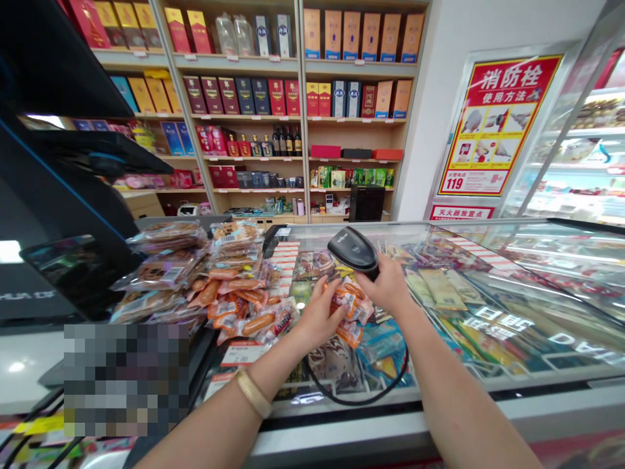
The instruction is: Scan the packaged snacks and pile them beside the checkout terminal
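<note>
My right hand [388, 286] is closed around the handle of a black barcode scanner [354, 247], its head pointing left and held above the glass top of a freezer. A black cable hangs from the scanner in a loop over the glass. Just below the scanner head, my left hand [317, 312] has its fingers curled over a small bunch of orange packaged sausages [354, 299]. More packaged sausages [256, 322] lie in a heap to the left of that hand. Beside the heap rise stacks of flat bagged snacks [166, 270].
The freezer's glass lid [469, 371] covers many ice cream packs. Price labels [239, 354] sit on the glass near my left forearm. A black checkout monitor [53, 58] looms at left. Shelves [239, 124] of boxed bottles stand behind, and a red poster [500, 124] hangs at right.
</note>
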`<state>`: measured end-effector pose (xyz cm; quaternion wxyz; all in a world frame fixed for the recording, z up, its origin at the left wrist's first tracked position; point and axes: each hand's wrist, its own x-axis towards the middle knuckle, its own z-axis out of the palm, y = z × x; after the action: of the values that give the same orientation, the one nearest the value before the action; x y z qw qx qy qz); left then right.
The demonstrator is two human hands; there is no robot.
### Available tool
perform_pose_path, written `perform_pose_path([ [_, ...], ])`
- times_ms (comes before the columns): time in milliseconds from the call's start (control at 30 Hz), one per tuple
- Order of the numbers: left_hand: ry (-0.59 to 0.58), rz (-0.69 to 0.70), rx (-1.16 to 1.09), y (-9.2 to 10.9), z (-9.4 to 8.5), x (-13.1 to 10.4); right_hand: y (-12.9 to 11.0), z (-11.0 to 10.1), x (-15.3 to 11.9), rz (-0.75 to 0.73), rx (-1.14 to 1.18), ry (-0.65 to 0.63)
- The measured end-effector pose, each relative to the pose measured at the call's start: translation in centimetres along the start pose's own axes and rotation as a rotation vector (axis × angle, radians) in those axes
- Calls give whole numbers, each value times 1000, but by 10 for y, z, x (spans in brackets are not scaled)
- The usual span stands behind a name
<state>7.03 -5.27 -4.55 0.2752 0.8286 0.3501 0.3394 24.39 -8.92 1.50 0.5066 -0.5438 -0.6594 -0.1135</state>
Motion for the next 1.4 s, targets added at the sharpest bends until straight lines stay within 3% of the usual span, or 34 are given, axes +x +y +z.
perform_pose_path([
  [133,-73,-60,161,10,3,-4,-1,0,0,-3,21,-25],
  [300,-12,7,229,22,-3,-4,-1,0,0,-4,49,-34],
  [433,0,46,221,33,-41,-5,1,1,0,21,36,-36],
  [600,-148,-274,638,35,-108,-9,1,2,1,18,45,-54],
  [700,-271,-407,716,26,-128,-11,1,2,1,11,43,-57],
  [967,-241,-377,626,15,-125,-7,0,2,1,11,21,-57],
  [1200,-32,-294,444,12,-114,2,-2,2,0,16,30,-66],
  [1400,-55,-245,312,10,-103,7,0,3,-1,2,14,-93],
])
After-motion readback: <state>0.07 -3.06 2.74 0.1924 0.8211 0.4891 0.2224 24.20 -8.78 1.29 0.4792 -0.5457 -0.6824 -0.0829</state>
